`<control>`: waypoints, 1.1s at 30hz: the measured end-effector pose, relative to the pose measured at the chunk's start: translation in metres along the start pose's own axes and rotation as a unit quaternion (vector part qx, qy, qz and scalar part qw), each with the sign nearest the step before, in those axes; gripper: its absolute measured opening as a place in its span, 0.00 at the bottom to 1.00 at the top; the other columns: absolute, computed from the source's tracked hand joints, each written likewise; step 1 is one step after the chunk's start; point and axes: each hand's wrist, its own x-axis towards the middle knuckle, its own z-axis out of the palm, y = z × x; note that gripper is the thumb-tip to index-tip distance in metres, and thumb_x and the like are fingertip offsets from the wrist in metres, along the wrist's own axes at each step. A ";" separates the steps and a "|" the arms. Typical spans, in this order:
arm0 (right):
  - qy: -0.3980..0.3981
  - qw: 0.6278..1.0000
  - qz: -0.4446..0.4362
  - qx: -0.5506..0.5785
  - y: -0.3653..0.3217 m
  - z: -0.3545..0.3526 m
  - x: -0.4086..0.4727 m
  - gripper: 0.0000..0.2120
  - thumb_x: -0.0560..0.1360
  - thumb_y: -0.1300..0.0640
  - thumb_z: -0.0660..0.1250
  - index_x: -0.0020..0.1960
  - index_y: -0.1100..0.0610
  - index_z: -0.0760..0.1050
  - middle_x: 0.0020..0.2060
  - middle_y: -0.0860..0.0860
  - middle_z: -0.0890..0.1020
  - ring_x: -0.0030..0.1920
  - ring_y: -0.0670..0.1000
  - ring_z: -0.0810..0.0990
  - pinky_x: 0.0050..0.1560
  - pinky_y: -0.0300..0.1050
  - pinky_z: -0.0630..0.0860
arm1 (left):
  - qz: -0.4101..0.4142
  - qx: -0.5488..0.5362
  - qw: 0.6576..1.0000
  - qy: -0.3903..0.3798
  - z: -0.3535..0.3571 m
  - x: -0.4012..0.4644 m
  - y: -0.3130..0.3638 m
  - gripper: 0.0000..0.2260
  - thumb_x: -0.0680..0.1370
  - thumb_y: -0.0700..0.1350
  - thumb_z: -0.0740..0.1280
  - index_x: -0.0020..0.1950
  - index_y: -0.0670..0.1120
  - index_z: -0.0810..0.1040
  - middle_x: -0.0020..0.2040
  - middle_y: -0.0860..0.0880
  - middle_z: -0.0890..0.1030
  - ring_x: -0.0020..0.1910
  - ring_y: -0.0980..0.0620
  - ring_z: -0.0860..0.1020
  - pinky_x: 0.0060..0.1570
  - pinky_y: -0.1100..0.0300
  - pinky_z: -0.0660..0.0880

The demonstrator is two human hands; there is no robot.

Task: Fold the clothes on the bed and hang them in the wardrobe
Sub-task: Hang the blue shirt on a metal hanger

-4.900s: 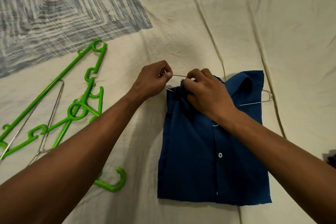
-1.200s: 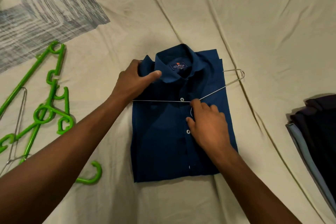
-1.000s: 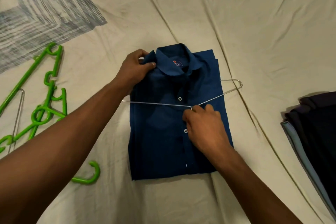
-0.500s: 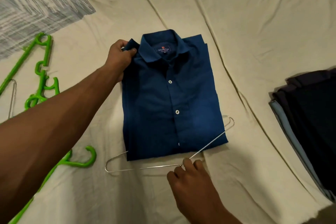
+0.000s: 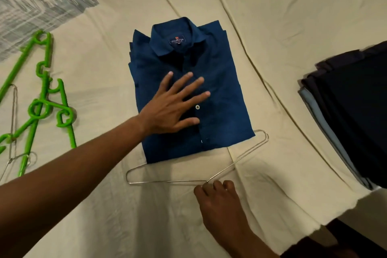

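Observation:
A folded dark blue shirt [image 5: 219,81] lies collar up in the middle of the beige bed sheet [image 5: 272,16]. My left hand [image 5: 173,104] rests flat on its front with the fingers spread. A thin wire hanger [image 5: 167,181] lies on the sheet just below the shirt's bottom edge, its far bend by the shirt's lower right corner. My right hand [image 5: 217,197] pinches that hanger at its neck, fingers curled.
Several green plastic hangers [image 5: 45,98] and another wire hanger [image 5: 13,123] lie at the left. A stack of dark folded clothes [image 5: 351,111] sits at the right, near the bed's edge [image 5: 314,224]. A grey patterned cloth [image 5: 35,0] covers the top left.
My left hand has let go of the shirt's shoulder and now lies flat on its front. The wire hanger, pulled out from the shirt earlier, stays below it in my right hand.

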 end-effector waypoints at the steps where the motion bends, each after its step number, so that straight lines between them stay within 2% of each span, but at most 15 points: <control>1: 0.004 1.000 0.002 0.005 0.000 0.004 -0.002 0.17 0.61 0.64 0.58 0.44 0.52 0.79 0.34 0.48 0.79 0.34 0.53 0.76 0.42 0.51 0.67 | -0.003 0.008 1.000 -0.023 0.007 -0.003 -0.006 0.32 0.80 0.69 0.49 0.82 0.55 0.55 0.82 0.47 0.54 0.81 0.43 0.50 0.75 0.35 0.47; 5: 0.018 1.000 0.001 0.005 -0.001 0.014 -0.009 0.18 0.62 0.65 0.54 0.46 0.52 0.76 0.34 0.47 0.77 0.36 0.52 0.75 0.43 0.50 0.68 | -0.140 -0.018 0.988 -0.060 0.016 -0.003 -0.055 0.33 0.79 0.70 0.45 0.81 0.57 0.53 0.82 0.49 0.55 0.81 0.43 0.51 0.74 0.32 0.45; 8: 0.029 0.999 0.005 0.016 -0.001 0.018 -0.010 0.18 0.62 0.65 0.56 0.47 0.52 0.75 0.34 0.47 0.78 0.36 0.52 0.75 0.45 0.49 0.67 | -0.142 -0.022 0.987 -0.077 0.012 0.000 -0.069 0.33 0.79 0.70 0.44 0.82 0.58 0.50 0.82 0.50 0.54 0.80 0.43 0.50 0.74 0.32 0.42; 10: 0.035 0.999 -0.002 0.019 0.000 0.018 -0.011 0.18 0.63 0.66 0.56 0.47 0.52 0.76 0.34 0.47 0.78 0.36 0.51 0.75 0.43 0.48 0.71 | -0.151 -0.025 0.986 -0.069 0.011 0.000 -0.069 0.33 0.80 0.70 0.44 0.82 0.58 0.50 0.81 0.49 0.55 0.80 0.43 0.50 0.75 0.32 0.41; 12: 0.039 0.999 -0.009 0.027 0.000 0.016 -0.012 0.18 0.63 0.66 0.55 0.46 0.53 0.76 0.34 0.48 0.78 0.36 0.51 0.75 0.41 0.47 0.74 | -0.193 -0.042 0.978 -0.060 0.014 -0.003 -0.071 0.32 0.80 0.70 0.44 0.81 0.58 0.51 0.81 0.49 0.56 0.80 0.43 0.49 0.74 0.33 0.41; 15: 0.043 0.998 -0.018 0.031 0.004 0.011 -0.011 0.19 0.63 0.66 0.55 0.47 0.54 0.78 0.32 0.48 0.78 0.34 0.51 0.75 0.37 0.45 0.74 | -0.288 -0.084 0.951 -0.073 0.012 0.001 -0.081 0.31 0.80 0.69 0.44 0.80 0.56 0.53 0.81 0.50 0.54 0.81 0.45 0.46 0.73 0.32 0.40; 18: 0.037 0.999 -0.025 0.024 0.007 0.011 -0.010 0.20 0.62 0.65 0.63 0.52 0.55 0.79 0.33 0.48 0.79 0.35 0.51 0.76 0.35 0.44 0.75 | -0.336 -0.101 0.934 -0.072 0.003 0.008 -0.078 0.28 0.83 0.64 0.49 0.80 0.53 0.55 0.81 0.49 0.55 0.81 0.45 0.46 0.73 0.32 0.41; 20: 0.016 0.999 -0.003 0.045 0.007 0.012 -0.011 0.24 0.60 0.62 0.73 0.56 0.55 0.78 0.36 0.48 0.80 0.36 0.51 0.77 0.35 0.44 0.76 | -0.357 -0.099 0.929 0.005 -0.004 0.008 -0.060 0.24 0.83 0.56 0.55 0.77 0.48 0.64 0.78 0.44 0.61 0.79 0.43 0.55 0.73 0.33 0.48; 21: 0.009 0.998 0.009 0.056 0.006 0.009 -0.011 0.23 0.62 0.59 0.75 0.56 0.55 0.77 0.38 0.48 0.80 0.36 0.51 0.77 0.36 0.44 0.76 | -0.355 -0.085 0.929 0.056 -0.007 0.007 -0.048 0.22 0.82 0.53 0.57 0.74 0.45 0.68 0.76 0.42 0.65 0.77 0.42 0.59 0.73 0.34 0.52; 23: 0.027 0.997 0.030 0.059 0.010 -0.003 -0.004 0.12 0.72 0.53 0.69 0.55 0.54 0.78 0.40 0.49 0.81 0.38 0.52 0.77 0.37 0.46 0.77 | -0.287 -0.059 0.949 0.119 -0.010 0.005 -0.020 0.21 0.81 0.51 0.58 0.71 0.44 0.71 0.74 0.42 0.67 0.75 0.42 0.63 0.72 0.36 0.56; 25: 0.087 0.992 0.064 0.065 0.022 -0.020 0.014 0.11 0.78 0.52 0.60 0.51 0.54 0.79 0.41 0.51 0.79 0.39 0.53 0.76 0.38 0.48 0.76 | -0.174 -0.045 0.978 0.102 -0.008 0.010 0.002 0.22 0.82 0.52 0.56 0.73 0.45 0.70 0.77 0.43 0.66 0.78 0.43 0.61 0.73 0.35 0.54; 27: 0.156 0.980 0.087 0.089 0.039 -0.034 0.046 0.13 0.79 0.54 0.57 0.54 0.56 0.79 0.46 0.53 0.80 0.45 0.56 0.78 0.45 0.50 0.77 | -0.104 -0.030 0.993 0.051 -0.004 0.020 0.012 0.24 0.84 0.55 0.52 0.77 0.46 0.67 0.79 0.44 0.62 0.80 0.45 0.57 0.75 0.35 0.52; 29: 0.157 0.979 0.081 0.099 0.059 -0.042 0.093 0.19 0.80 0.54 0.55 0.65 0.59 0.76 0.59 0.57 0.80 0.61 0.59 0.77 0.60 0.54 0.77 | -0.098 -0.030 0.994 0.023 0.000 0.028 0.013 0.26 0.84 0.56 0.50 0.78 0.45 0.65 0.80 0.44 0.61 0.80 0.46 0.55 0.76 0.36 0.50; 31: 0.106 0.989 0.046 0.089 0.079 -0.041 0.144 0.24 0.81 0.52 0.53 0.73 0.60 0.69 0.71 0.58 0.73 0.73 0.61 0.68 0.70 0.60 0.69 | -0.158 -0.053 0.986 0.023 0.006 0.026 0.007 0.25 0.84 0.55 0.50 0.77 0.44 0.66 0.79 0.45 0.62 0.80 0.46 0.57 0.76 0.38 0.51; 33: 0.050 0.995 0.041 0.073 0.104 -0.038 0.175 0.26 0.83 0.50 0.53 0.78 0.59 0.62 0.77 0.56 0.64 0.78 0.59 0.60 0.74 0.63 0.61 | -0.256 -0.084 0.963 0.031 0.010 0.009 0.002 0.25 0.83 0.55 0.51 0.77 0.45 0.66 0.79 0.45 0.63 0.80 0.46 0.57 0.76 0.39 0.51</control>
